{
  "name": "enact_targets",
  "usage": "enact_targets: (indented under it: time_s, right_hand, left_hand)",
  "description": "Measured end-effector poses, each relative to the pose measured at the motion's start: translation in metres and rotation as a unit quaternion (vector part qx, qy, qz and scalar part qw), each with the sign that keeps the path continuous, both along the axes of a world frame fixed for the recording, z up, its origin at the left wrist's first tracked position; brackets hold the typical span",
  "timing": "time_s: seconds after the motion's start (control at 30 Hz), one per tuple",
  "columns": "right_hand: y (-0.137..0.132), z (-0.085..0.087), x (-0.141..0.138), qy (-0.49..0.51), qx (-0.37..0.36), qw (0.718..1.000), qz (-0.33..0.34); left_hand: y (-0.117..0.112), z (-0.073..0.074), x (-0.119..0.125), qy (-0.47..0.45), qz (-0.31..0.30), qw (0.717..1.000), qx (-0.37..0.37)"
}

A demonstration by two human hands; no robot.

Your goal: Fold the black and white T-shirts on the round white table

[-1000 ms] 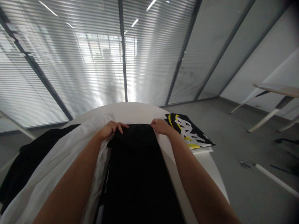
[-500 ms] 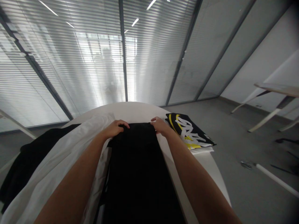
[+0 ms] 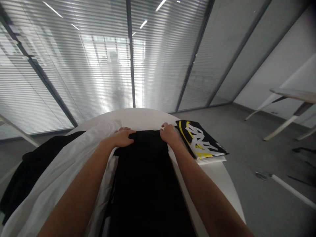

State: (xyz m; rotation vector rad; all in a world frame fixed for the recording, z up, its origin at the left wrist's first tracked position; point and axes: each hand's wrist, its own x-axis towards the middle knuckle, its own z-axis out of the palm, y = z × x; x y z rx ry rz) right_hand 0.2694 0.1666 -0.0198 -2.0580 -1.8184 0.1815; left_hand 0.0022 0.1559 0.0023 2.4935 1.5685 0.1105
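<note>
Room: blinded glass wall [image 3: 74,65] across the upper frame.
Surface: round white table [image 3: 140,116].
Left hand [image 3: 120,138]: fingers curled, grasping the black garment [image 3: 145,187] at its far edge.
Right hand [image 3: 169,134]: fingers pinching that edge.
Garment: lengthwise, lower centre, over white cloth [image 3: 59,174].
Right of it: folded black-and-yellow printed shirt [image 3: 199,140].

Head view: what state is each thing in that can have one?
Black cloth, flat over the white sheet
Left hand, lying on its top edge
Right hand, fingers curled on that edge
white sheet, rumpled, over the round table
Folded printed cloth, lying on the round table
Window blinds, lowered
</note>
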Motion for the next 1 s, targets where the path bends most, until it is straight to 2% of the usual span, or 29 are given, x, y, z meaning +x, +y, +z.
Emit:
enact_targets:
  time_s: [0.07, 0.13, 0.27, 0.33, 0.47, 0.63, 0.83, 1.0]
  right_hand:
    - [-0.004, 0.001, -0.010, -0.004, 0.044, 0.999, 0.014]
    - [-0.008, -0.003, -0.020, -0.002, 0.044, 0.997, 0.056]
    - [-0.015, -0.017, -0.035, -0.043, -0.053, 0.983, 0.171]
    - [-0.016, -0.022, -0.036, -0.069, -0.081, 0.976, 0.189]
    - [-0.013, -0.023, -0.027, -0.065, -0.099, 0.975, 0.186]
    - [-0.009, -0.022, -0.014, -0.053, -0.115, 0.975, 0.184]
    - [-0.009, -0.019, -0.015, -0.071, -0.065, 0.980, 0.175]
    - [-0.009, -0.012, -0.019, -0.071, -0.039, 0.987, 0.137]
  left_hand:
    - [-0.005, 0.002, 0.009, 0.005, 0.021, 0.999, 0.024]
    - [-0.011, -0.001, 0.022, 0.020, 0.046, 0.997, 0.052]
    - [-0.020, -0.019, 0.044, 0.026, 0.058, 0.994, 0.085]
    - [-0.021, -0.030, 0.046, 0.006, 0.057, 0.996, 0.075]
    - [-0.019, -0.044, 0.034, -0.025, 0.060, 0.996, 0.058]
    - [-0.019, -0.047, 0.020, -0.032, 0.074, 0.993, 0.088]
    - [-0.016, -0.037, 0.020, -0.038, 0.100, 0.984, 0.140]
    - [-0.010, -0.028, 0.019, -0.030, 0.141, 0.977, 0.159]
